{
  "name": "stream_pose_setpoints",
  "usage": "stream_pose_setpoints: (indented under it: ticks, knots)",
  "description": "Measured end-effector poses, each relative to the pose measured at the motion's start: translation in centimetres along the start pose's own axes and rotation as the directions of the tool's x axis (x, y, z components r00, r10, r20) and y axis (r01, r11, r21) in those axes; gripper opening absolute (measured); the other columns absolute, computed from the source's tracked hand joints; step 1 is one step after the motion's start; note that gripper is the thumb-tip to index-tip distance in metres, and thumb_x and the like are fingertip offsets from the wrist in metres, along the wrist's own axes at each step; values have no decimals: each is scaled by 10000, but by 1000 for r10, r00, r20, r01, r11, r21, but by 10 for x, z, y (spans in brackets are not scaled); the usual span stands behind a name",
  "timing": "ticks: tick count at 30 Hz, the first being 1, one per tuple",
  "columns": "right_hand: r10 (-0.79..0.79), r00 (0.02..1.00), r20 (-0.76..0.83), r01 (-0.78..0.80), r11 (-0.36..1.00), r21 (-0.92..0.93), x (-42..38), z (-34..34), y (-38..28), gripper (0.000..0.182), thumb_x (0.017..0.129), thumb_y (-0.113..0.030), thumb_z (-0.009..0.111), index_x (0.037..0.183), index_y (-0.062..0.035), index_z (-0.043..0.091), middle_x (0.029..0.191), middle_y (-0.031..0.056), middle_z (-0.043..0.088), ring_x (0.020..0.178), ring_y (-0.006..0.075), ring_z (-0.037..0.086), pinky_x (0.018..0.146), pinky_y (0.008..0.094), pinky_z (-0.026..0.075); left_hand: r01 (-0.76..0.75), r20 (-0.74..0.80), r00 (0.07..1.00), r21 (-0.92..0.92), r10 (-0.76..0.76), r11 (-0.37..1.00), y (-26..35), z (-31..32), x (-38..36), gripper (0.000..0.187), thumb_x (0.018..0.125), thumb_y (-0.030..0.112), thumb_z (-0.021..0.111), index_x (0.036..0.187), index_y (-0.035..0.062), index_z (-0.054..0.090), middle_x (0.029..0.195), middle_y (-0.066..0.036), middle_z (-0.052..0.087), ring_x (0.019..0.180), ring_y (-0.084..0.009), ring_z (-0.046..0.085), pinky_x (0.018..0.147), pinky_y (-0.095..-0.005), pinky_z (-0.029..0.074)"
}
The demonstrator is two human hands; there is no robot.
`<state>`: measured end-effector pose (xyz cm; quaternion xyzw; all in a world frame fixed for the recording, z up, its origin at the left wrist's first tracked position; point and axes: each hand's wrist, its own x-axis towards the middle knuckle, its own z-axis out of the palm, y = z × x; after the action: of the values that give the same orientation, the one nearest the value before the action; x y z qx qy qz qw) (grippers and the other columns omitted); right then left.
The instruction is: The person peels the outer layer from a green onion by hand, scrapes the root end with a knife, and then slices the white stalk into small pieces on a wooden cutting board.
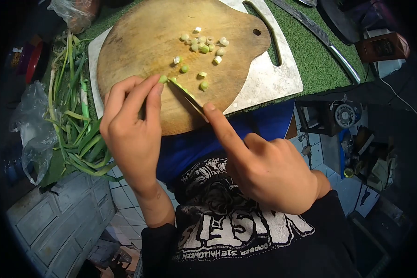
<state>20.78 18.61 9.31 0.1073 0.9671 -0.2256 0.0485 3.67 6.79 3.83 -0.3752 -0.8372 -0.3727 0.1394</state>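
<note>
My left hand (132, 120) pinches a green onion stalk, whose pale green end (163, 78) shows at the fingertips over the round wooden cutting board (141, 37). Right beside that end is the blade of a knife (188, 96), its tip close to my left fingers. My right hand (268, 169) is closed around the knife's handle, which the hand hides, with the index finger stretched along the blade's back. Several cut green onion pieces (204, 47) lie scattered over the board's middle. More whole green onions (85, 139) lie in a heap left of the board.
Under the wooden board is a white cutting board (285, 81) with a handle slot, on a green turf-like mat (310, 69). A long metal-handled knife (326, 41) lies at the upper right, near a brown box (382, 47). A clear plastic bag (32, 120) lies at the left.
</note>
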Motion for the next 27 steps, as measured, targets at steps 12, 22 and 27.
stream_pose_setpoints:
  ticks: [12, 22, 27]
  knots:
    - [-66, 994, -86, 74, 992, 99, 33, 3, 2, 763, 821, 16, 646, 1527, 10, 357, 609, 128, 608, 492, 313, 619, 493, 420, 501, 83, 4, 997, -109, -83, 991, -3, 0, -2, 143, 802, 8, 781, 930, -17, 725, 929, -129, 687, 822, -277, 683, 748, -347, 530]
    - [-59, 997, -43, 64, 991, 116, 49, -2, -3, 735, 790, -61, 613, 1456, 138, 374, 574, 194, 624, 513, 361, 669, 482, 443, 548, 67, -7, 998, -120, -69, 990, 1, 3, -3, 131, 811, -11, 763, 936, -21, 726, 925, -133, 685, 829, -281, 687, 755, -348, 531]
    - [-94, 994, -59, 97, 994, 58, 57, -9, -4, 715, 777, -75, 632, 1412, 168, 410, 589, 187, 639, 537, 358, 681, 495, 428, 558, 75, -13, 997, -101, -77, 992, 2, 3, -3, 134, 806, -22, 764, 934, -27, 725, 927, -129, 690, 829, -267, 689, 757, -339, 532]
